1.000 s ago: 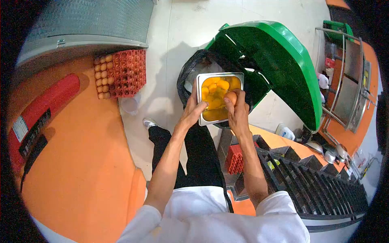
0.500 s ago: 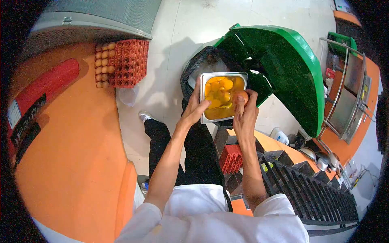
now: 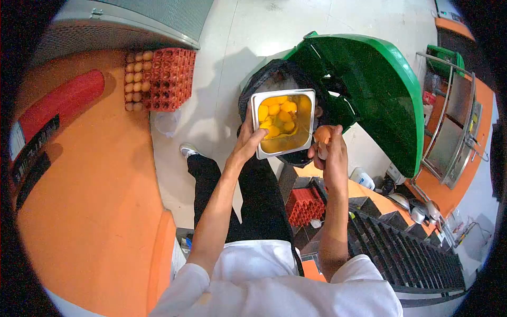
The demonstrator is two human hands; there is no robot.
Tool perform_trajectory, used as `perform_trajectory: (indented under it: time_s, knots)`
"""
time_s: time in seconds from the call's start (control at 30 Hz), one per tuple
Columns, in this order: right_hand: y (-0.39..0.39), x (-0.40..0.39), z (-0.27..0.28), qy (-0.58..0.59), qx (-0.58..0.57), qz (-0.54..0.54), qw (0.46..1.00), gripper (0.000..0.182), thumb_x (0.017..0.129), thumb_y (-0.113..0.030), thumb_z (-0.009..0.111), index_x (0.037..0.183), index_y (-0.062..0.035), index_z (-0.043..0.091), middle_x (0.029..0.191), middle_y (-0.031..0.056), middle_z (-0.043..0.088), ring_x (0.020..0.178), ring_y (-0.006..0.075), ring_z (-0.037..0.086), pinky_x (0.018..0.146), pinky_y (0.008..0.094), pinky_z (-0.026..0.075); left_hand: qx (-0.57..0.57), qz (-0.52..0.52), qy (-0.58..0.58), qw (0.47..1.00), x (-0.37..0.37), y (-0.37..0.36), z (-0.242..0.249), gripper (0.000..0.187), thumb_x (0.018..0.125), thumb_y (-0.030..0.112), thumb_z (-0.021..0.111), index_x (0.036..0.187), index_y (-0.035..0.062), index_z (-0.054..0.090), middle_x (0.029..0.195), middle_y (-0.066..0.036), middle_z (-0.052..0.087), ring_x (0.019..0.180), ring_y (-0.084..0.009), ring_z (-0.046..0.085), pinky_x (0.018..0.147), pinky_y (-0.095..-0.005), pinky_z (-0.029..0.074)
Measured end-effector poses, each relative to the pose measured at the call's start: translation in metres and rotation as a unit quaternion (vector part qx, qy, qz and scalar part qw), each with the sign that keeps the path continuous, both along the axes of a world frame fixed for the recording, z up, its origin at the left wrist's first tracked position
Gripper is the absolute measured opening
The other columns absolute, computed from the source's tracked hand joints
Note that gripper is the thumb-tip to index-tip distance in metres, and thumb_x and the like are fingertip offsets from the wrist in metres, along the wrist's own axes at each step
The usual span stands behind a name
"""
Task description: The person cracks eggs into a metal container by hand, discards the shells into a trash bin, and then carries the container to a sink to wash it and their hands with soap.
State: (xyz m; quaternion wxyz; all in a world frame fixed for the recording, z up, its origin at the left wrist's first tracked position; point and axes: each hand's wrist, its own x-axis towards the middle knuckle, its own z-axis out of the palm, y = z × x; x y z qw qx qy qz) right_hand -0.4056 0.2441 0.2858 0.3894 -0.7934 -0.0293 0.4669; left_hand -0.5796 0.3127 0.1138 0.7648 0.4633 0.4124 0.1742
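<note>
A square metal pan (image 3: 283, 94) with several egg yolks (image 3: 274, 110) and clear egg white in it is held over the bin. My left hand (image 3: 248, 138) grips its left side, thumb over the rim near the yolks. Just off the pan's lower right side, my right hand (image 3: 334, 156) is closed around a brown eggshell (image 3: 322, 134). A pale patch shows under the shell between the fingers, and the shell looks broken. Below the pan is the black bag (image 3: 252, 87) lining the bin, with pale contents partly hidden by the pan.
The green bin lid (image 3: 388, 79) stands open at the right. Red egg trays (image 3: 171, 79) with brown eggs (image 3: 138, 76) sit on the orange counter (image 3: 100, 185) at left. Another red tray stack (image 3: 304, 206) is lower down, beside a black rack (image 3: 406, 248).
My right hand has drawn away from the pan's right edge, down and right, with the shell. The whole egg now looks broken. The pan has shifted slightly left and up, tilting a little.
</note>
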Motion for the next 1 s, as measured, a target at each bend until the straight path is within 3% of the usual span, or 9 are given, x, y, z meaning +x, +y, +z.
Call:
perform_trajectory:
  time_s: [0.13,0.43,0.67,0.73,0.77,0.8,0.9,0.97,1.0]
  knots:
    - [-0.011,0.008,0.006,-0.01,0.006,-0.025,1.0,0.062,0.102,-0.063,0.028,0.103,-0.0064,0.055,0.065,0.0078,0.059,0.043,0.0076,0.039,0.04,0.0234,0.025,-0.005,-0.005,-0.009,1.0,-0.006,0.008,0.003,0.087,0.078,0.02,0.054,0.156,0.0054,0.019,0.151,-0.021,0.038,0.141,-0.0316,0.036,0.116,-0.0401,0.028]
    - [-0.03,0.03,-0.017,0.042,-0.003,-0.075,0.996,0.066,0.1,-0.067,0.028,0.096,-0.0073,0.056,0.063,0.0097,0.059,0.042,0.0098,0.039,0.04,0.0248,0.026,-0.028,0.004,0.014,1.0,-0.013,0.016,0.007,0.082,0.078,0.018,0.055,0.153,0.0032,0.024,0.141,-0.021,0.049,0.128,-0.0303,0.05,0.108,-0.0405,0.039]
    - [-0.029,0.033,-0.034,0.039,0.005,-0.03,0.999,0.066,0.1,-0.069,0.025,0.097,-0.0096,0.055,0.062,0.008,0.059,0.042,0.01,0.04,0.039,0.0231,0.023,-0.024,0.007,0.014,1.0,-0.017,0.013,-0.002,0.077,0.079,0.017,0.055,0.15,0.0009,0.028,0.138,-0.02,0.05,0.13,-0.0289,0.048,0.11,-0.0397,0.037]
    - [-0.039,0.043,-0.072,0.044,0.018,-0.06,0.997,0.076,0.099,-0.067,0.033,0.127,0.0009,0.053,0.09,0.0213,0.067,0.048,0.0162,0.056,0.039,0.026,0.035,-0.084,0.044,-0.023,0.995,-0.022,0.01,0.004,0.073,0.081,0.018,0.055,0.148,-0.0005,0.03,0.139,-0.017,0.049,0.132,-0.0277,0.046,0.112,-0.0388,0.034]
    - [-0.042,0.046,-0.081,0.045,0.019,-0.059,0.997,0.076,0.099,-0.067,0.033,0.127,0.0009,0.053,0.09,0.0213,0.067,0.048,0.0162,0.056,0.039,0.026,0.035,-0.083,0.044,-0.023,0.995,-0.025,0.007,0.006,0.073,0.081,0.018,0.055,0.148,-0.0005,0.03,0.139,-0.017,0.049,0.132,-0.0277,0.046,0.112,-0.0388,0.034]
    - [-0.041,0.048,-0.089,-0.031,-0.085,0.058,0.994,0.076,0.1,-0.063,0.034,0.136,0.0025,0.045,0.107,0.0257,0.063,0.062,0.0237,0.064,0.046,0.0307,0.044,-0.093,0.072,-0.029,0.993,-0.03,0.004,0.005,0.073,0.082,0.018,0.055,0.148,-0.0008,0.031,0.14,-0.016,0.048,0.132,-0.0275,0.045,0.112,-0.0387,0.034]
    - [-0.069,0.06,-0.149,-0.235,-0.156,0.306,0.909,0.07,0.103,-0.048,0.041,0.15,0.0039,0.03,0.14,0.0317,0.049,0.11,0.0415,0.065,0.084,0.044,0.055,-0.125,0.104,-0.032,0.986,-0.056,0.0,-0.001,0.072,0.082,0.018,0.055,0.147,-0.0014,0.031,0.143,-0.016,0.045,0.132,-0.027,0.044,0.113,-0.0384,0.033]
    - [-0.04,0.044,-0.12,-0.388,-0.068,0.279,0.876,0.055,0.102,-0.037,0.048,0.145,-0.0031,0.042,0.13,0.0346,0.055,0.116,0.0491,0.056,0.096,0.0533,0.046,-0.141,0.157,-0.018,0.977,-0.073,0.002,0.008,0.072,0.082,0.018,0.056,0.147,-0.0021,0.031,0.142,-0.016,0.046,0.133,-0.0269,0.044,0.113,-0.038,0.033]
    - [-0.022,0.038,-0.104,-0.358,-0.103,0.276,0.886,0.049,0.1,-0.031,0.052,0.14,-0.0027,0.047,0.128,0.0312,0.057,0.109,0.0479,0.059,0.094,0.0523,0.046,-0.129,0.168,-0.031,0.977,-0.086,0.001,0.001,0.071,0.083,0.019,0.056,0.146,-0.0027,0.032,0.141,-0.016,0.046,0.132,-0.0263,0.044,0.112,-0.0374,0.034]
